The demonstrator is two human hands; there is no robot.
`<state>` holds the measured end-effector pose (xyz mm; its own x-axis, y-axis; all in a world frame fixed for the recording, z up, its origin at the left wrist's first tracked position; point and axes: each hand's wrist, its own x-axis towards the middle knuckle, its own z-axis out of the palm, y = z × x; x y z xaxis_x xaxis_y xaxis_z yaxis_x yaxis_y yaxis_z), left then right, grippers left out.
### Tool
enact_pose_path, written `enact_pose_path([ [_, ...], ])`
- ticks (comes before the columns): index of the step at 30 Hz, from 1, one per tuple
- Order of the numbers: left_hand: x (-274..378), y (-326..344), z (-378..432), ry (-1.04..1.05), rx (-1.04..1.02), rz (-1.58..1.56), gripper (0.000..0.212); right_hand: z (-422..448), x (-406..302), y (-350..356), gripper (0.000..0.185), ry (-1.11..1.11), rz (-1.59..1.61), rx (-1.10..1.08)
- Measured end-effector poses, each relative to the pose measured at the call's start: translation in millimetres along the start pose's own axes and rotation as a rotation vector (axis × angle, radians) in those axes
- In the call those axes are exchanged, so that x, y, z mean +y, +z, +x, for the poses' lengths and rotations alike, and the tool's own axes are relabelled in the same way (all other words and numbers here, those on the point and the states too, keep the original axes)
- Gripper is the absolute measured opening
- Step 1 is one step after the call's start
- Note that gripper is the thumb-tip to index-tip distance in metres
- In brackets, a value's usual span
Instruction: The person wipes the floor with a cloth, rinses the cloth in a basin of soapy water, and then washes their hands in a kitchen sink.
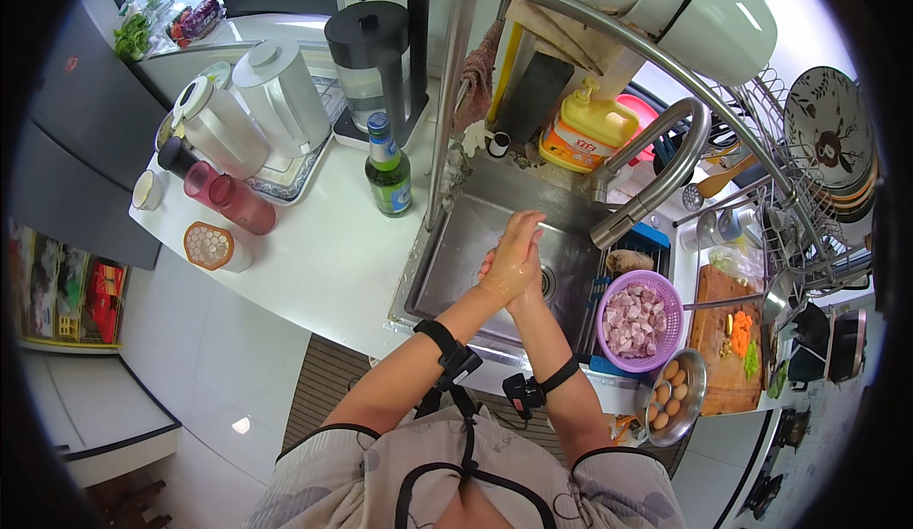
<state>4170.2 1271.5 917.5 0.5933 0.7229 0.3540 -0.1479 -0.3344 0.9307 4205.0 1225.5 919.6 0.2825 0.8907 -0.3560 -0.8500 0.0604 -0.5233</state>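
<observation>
Over the stainless steel sink (pixel 456 258), my left hand (pixel 512 262) lies against my right hand (pixel 531 288), palms together. Both look wet, and no object shows between them. The left hand's fingers point towards the back of the sink and cover much of the right hand. Some fingertips show at the left hand's near edge. Below the hands, the drain (pixel 548 281) is partly hidden. To their right, the curved metal faucet (pixel 642 187) reaches over the basin; no stream of water is visible. A purple plastic colander (pixel 677 297) with pieces of raw meat (pixel 633 321) sits at the sink's right side.
A green glass bottle (pixel 389 176) stands left of the sink, near a water pitcher (pixel 367 58). Behind the basin is a yellow pump bottle (pixel 588 130). A steel bowl of eggs (pixel 695 386) and a cutting board (pixel 717 372) lie right. A metal rack frame (pixel 453 94) rises beside the sink.
</observation>
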Motion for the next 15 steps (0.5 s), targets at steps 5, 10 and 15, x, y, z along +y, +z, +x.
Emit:
enact_pose_path([
  [5,47.8,-1.2,10.4,0.249,0.049,0.439,0.042,-4.6,-18.2,-2.9,0.033,-0.351,-0.505,0.045],
  [10,47.2,-23.9,12.2,0.428,-0.080,0.817,0.044,8.6,-25.9,-30.7,0.030,-0.643,-1.051,0.186],
  [15,41.9,-31.8,6.2,0.400,-0.137,0.967,0.048,14.5,-49.8,-62.8,0.047,-0.594,-1.351,0.276],
])
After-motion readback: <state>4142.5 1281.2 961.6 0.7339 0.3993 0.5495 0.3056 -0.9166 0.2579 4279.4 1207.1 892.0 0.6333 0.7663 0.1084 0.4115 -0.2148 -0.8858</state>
